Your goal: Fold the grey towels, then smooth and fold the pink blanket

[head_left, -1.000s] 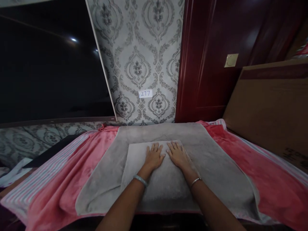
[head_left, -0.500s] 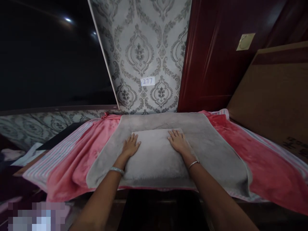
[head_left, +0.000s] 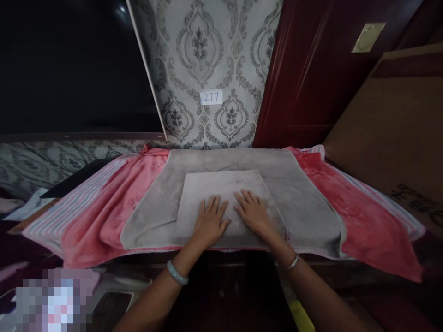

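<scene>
A pale, light-coloured rectangular cloth (head_left: 221,182), perhaps a towel, lies flat on a larger grey plush cloth (head_left: 294,198). My left hand (head_left: 210,221) rests palm down on the lower left part of the pale cloth, fingers spread. To its right, my right hand (head_left: 254,212) lies flat on the same cloth, also with its fingers apart. Neither hand grips anything. Beneath the grey cloth, a pink-red plush blanket (head_left: 114,207) shows at both sides. A bracelet circles each wrist.
Striped fabric (head_left: 79,189) hangs out beyond the pink-red blanket. A large dark screen (head_left: 76,69) stands at the left. On the patterned wall is a paper label (head_left: 211,97) reading 277. A cardboard box (head_left: 394,120) stands at the right by a dark red panel (head_left: 297,78).
Both hands have slid back toward me over the pale cloth, the left one also moving inward from the cloth's left edge. My view has tipped down slightly.
</scene>
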Motion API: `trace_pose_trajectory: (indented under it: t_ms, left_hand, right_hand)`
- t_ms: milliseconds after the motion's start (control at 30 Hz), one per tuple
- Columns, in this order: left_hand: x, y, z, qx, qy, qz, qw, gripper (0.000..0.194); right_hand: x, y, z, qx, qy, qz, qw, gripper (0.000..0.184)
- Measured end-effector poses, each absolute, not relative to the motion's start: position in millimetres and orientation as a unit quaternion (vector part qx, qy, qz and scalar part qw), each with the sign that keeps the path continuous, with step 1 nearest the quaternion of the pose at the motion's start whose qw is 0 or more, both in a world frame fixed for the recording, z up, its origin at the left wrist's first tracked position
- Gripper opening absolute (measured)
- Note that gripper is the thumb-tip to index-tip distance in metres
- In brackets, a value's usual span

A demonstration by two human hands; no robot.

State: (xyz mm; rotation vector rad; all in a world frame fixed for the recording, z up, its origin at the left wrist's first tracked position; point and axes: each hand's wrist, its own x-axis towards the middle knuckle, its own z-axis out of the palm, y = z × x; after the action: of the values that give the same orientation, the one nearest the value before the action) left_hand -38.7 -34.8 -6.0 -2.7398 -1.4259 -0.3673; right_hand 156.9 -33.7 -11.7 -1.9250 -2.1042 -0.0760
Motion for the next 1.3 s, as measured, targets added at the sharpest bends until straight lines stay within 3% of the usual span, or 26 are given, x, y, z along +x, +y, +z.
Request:
trace_pose_trajectory:
  t_ms: [367, 600, 900, 1133, 1300]
  left_hand:
    - [-84.2, -38.8, -21.8, -0.820, -0.545, -0.149, 0.094, 0.062]
    - [-133.2, -40.2, -37.7, -0.765, -0.607, -0.209, 0.048, 0.059]
    - [-142.8, -7.9, -15.3, -0.705, -0.637, -0.276, -0.147, 0.067]
    - [-146.1, 10.1, 0.4, -0.551, -0.631, -0.402, -0.369, 0.078]
    - [-145.8, -1.4, 11.0, -0.512, -0.592, -0.423, -0.457, 0.094]
  right_hand:
    - [154.4, -44.0, -18.8, -0.675, -0.722, -0.035, 0.150, 0.051]
    - [156.7, -41.2, -28.2, -0.663, -0.723, -0.035, 0.189, 0.050]
    - [186.2, -52.3, -62.4, -0.566, -0.704, 0.022, 0.429, 0.049]
    - [179.6, -73.9, -70.2, -0.549, -0.706, 0.006, 0.447, 0.044]
    - [164.4, -80.8, -72.5, -0.538, -0.724, -0.024, 0.432, 0.042]
